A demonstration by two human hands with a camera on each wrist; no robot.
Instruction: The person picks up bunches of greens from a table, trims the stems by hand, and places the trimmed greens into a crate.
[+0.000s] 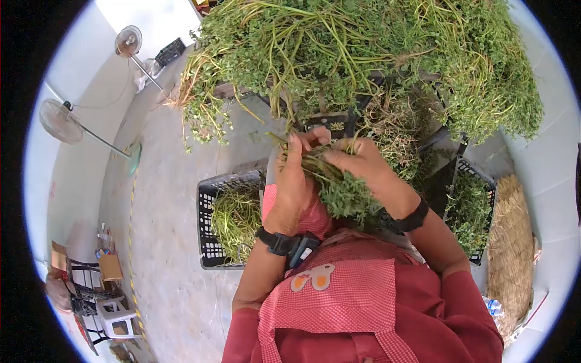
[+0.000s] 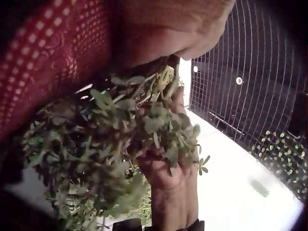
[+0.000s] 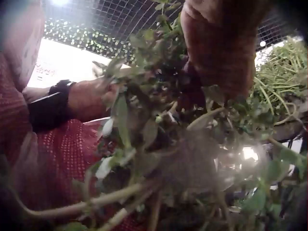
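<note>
In the head view a small bunch of leafy green stems (image 1: 348, 196) lies between the two hands, in front of the apron. The left hand (image 1: 292, 178) grips the stem ends, its fingers bent around them. From the other side the right hand (image 1: 372, 172) holds the same bunch, thumb and fingers pinching the stems, with leaves hanging below it. In the left wrist view the leaves (image 2: 115, 139) partly cover the right hand (image 2: 166, 171). Leaves (image 3: 139, 110) fill much of the right wrist view, hiding the right fingertips.
A large heap of leafy stems (image 1: 363, 48) is piled on a stand ahead. A black crate (image 1: 209, 251) of stems stands at left, another crate (image 1: 478, 248) at right beside a straw bundle (image 1: 509, 254). Fans (image 1: 60, 121) and a white stool (image 1: 116, 317) are farther left.
</note>
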